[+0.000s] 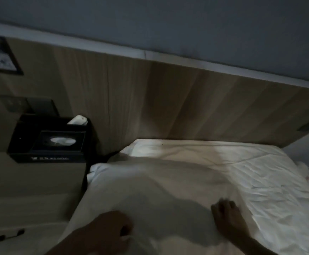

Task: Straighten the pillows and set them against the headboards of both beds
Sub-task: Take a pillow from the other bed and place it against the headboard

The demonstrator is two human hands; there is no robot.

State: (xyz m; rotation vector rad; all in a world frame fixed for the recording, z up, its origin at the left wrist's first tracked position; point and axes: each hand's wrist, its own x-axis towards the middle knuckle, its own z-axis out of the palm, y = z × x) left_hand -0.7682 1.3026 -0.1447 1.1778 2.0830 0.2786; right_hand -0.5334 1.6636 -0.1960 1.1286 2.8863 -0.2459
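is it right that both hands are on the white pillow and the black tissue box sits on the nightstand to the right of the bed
Not quite. The head view shows the black tissue box on the nightstand to the left of the bed, not the right. The rest holds: the left hand and the right hand are both on the white pillow.

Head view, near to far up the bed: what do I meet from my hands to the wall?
Left hand and right hand on the near pillow → second pillow lying flat → wooden headboard → white ledge → grey wall.
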